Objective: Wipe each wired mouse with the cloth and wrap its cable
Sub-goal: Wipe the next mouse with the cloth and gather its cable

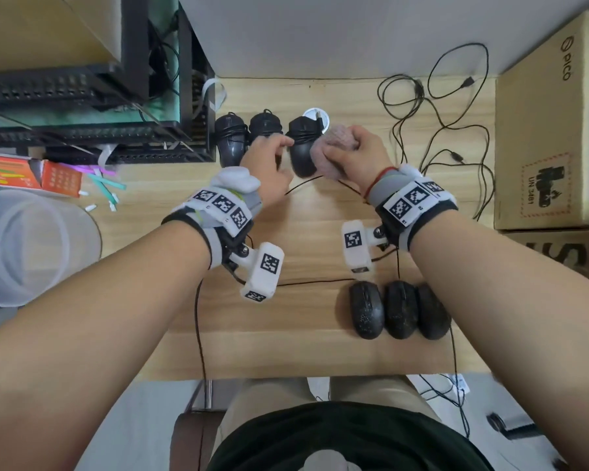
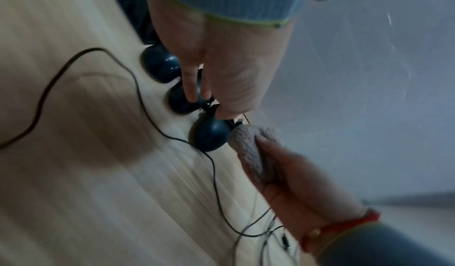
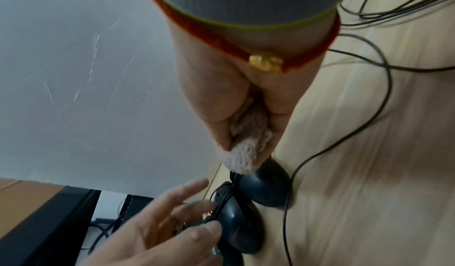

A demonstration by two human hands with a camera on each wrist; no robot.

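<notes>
Three black wired mice with cables wrapped round them stand in a row at the back of the wooden desk (image 1: 306, 232): left mouse (image 1: 230, 144), middle mouse (image 1: 265, 125), right mouse (image 1: 301, 154). My right hand (image 1: 361, 154) grips a bunched grey-pink cloth (image 1: 334, 144) against the right mouse (image 3: 268, 184). My left hand (image 1: 269, 158) hovers with loosely spread fingers (image 3: 177, 198), fingertips touching the middle mouse (image 2: 178, 100). Three dusty mice (image 1: 400, 309) with unwrapped cables lie side by side at the front right.
Loose black cables (image 1: 439, 130) sprawl over the desk's right side, and one runs across the middle and off the front edge. A cardboard box (image 1: 551, 130) stands right, a black rack (image 1: 82, 113) back left, a clear plastic tub (image 1: 24, 246) left.
</notes>
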